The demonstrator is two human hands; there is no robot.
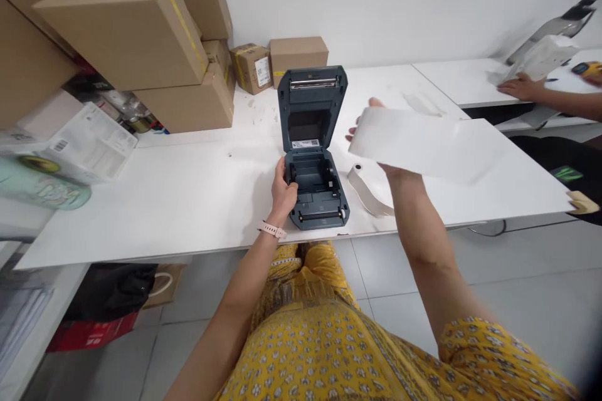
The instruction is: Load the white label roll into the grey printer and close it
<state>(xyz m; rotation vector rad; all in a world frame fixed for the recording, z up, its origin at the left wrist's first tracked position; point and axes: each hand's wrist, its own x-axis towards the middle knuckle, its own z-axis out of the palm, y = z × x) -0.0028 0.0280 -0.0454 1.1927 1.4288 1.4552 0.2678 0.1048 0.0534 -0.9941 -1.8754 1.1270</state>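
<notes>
White wall (385,6) backs the white bench (188,200) on my head view, with cardboard boxes (126,37) stacked toward the far left corner. Near the front edge, about midway along, an opened dark printer (313,203) sits, lid raised. My left hand (283,191) grips its left side. My right hand (375,103), partly hidden, grasps a white sheet (418,144) above the bench. Between printer and right forearm, a partly unwound paper roll (367,194) lies near the front edge. Beyond the far right, another person's hand (520,87) shows.
</notes>
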